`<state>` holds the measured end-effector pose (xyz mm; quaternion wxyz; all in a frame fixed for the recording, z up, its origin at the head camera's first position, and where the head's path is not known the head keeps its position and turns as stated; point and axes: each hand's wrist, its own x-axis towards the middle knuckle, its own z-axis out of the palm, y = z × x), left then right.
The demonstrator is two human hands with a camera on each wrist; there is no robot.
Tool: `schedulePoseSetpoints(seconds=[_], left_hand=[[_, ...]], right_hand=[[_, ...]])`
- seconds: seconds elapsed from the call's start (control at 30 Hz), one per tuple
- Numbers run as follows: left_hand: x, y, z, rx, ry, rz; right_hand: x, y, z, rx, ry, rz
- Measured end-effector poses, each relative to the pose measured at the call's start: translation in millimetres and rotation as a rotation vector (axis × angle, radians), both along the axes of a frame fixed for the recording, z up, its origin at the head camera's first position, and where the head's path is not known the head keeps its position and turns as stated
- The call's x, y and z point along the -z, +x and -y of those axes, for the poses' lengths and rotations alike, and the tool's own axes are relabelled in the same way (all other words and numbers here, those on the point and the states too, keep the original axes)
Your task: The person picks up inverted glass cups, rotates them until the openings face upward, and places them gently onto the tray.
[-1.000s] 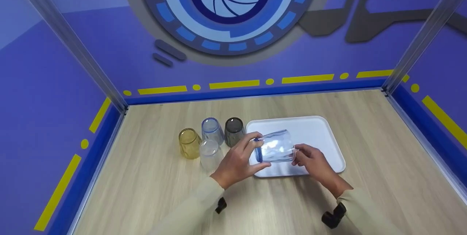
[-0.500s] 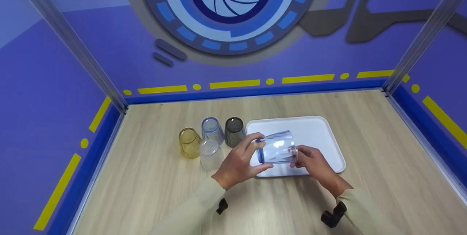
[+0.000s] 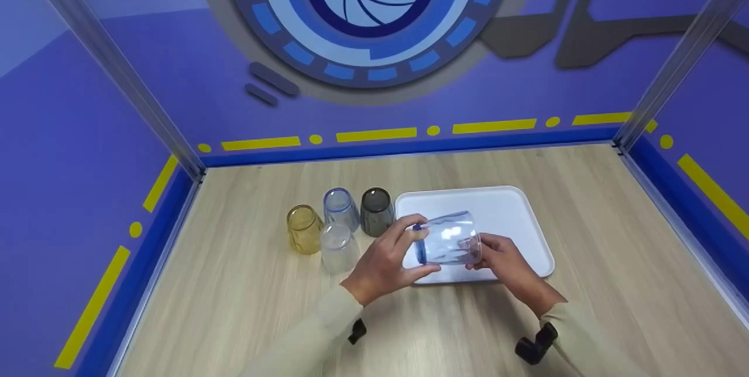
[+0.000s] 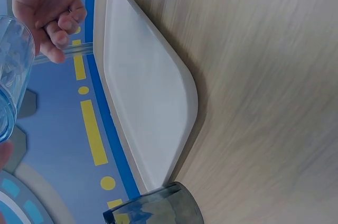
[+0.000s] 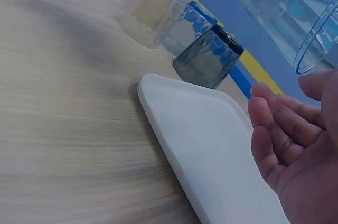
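No brand, label or readable writing shows on any of the cups or on the tray; the only markings are the blue rim lines on two of the cups.

The left hand [image 3: 383, 263] grips the clear blue-rimmed cup [image 3: 447, 238] at its mouth end, thumb below and fingers curled over the top. The cup lies on its side in the air above the near left part of the white tray [image 3: 515, 213], mouth toward the left. The right hand [image 3: 506, 266] meets the cup's base with loosely bent fingers; the wrist view shows its palm open and fingers only slightly curled, so it touches rather than clamps.

Left of the tray, four cups stand upside down on the wooden table [image 3: 585, 318]: a yellow cup [image 3: 303, 229], a blue-tinted cup [image 3: 340, 208], a grey cup [image 3: 375, 211] just beside the tray's edge, and a frosted clear cup [image 3: 337, 247].
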<state>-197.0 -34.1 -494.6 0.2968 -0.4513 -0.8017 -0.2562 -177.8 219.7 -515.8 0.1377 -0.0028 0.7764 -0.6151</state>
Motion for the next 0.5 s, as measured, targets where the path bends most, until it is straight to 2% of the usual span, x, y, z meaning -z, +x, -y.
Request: schedulePoseSetpoints(seconds=[0.5], left_hand=[[3.1,1.6,-0.4,0.017,0.0,0.01]], right_hand=[[-1.9,-0.2,0.4,-0.02,-0.047,0.0]])
